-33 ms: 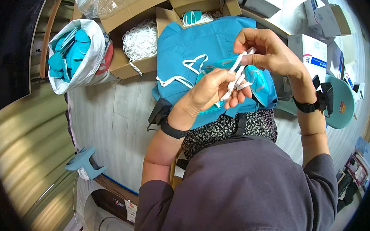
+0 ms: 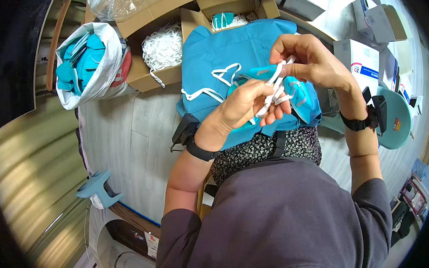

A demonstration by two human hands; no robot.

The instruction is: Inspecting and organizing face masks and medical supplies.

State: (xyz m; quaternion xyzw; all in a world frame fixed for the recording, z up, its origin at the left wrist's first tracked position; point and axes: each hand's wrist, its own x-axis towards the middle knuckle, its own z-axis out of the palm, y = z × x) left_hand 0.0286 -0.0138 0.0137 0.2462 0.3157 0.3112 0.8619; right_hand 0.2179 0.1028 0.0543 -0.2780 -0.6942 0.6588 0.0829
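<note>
My left hand (image 2: 246, 103) is closed on a small bunch of white elastic straps (image 2: 271, 100), whose loops stick out past the fingers. Thumb and forefinger of my right hand (image 2: 304, 61) pinch a white strap just above it. A teal piece that looks like a face mask (image 2: 262, 73) hangs next to the pinch; how it joins the strap is hidden. Beneath both hands lies a blue cloth (image 2: 198, 62) over my lap. On it rest another teal mask (image 2: 300, 103), to the right, and loose white straps (image 2: 205, 92), to the left.
An open cardboard box (image 2: 139, 79) heaped with white straps (image 2: 163, 47) stands at the far left of the cloth. Left of it is a white sack (image 2: 108, 47) full of teal masks. Behind, a smaller box (image 2: 227, 0) holds more. White cartons (image 2: 358, 58) and a teal stool (image 2: 393, 120) are at right.
The teal mask piece beside my right fingers shows more plainly and sits slightly higher. My right hand has shifted very little; the left hand stays in place.
</note>
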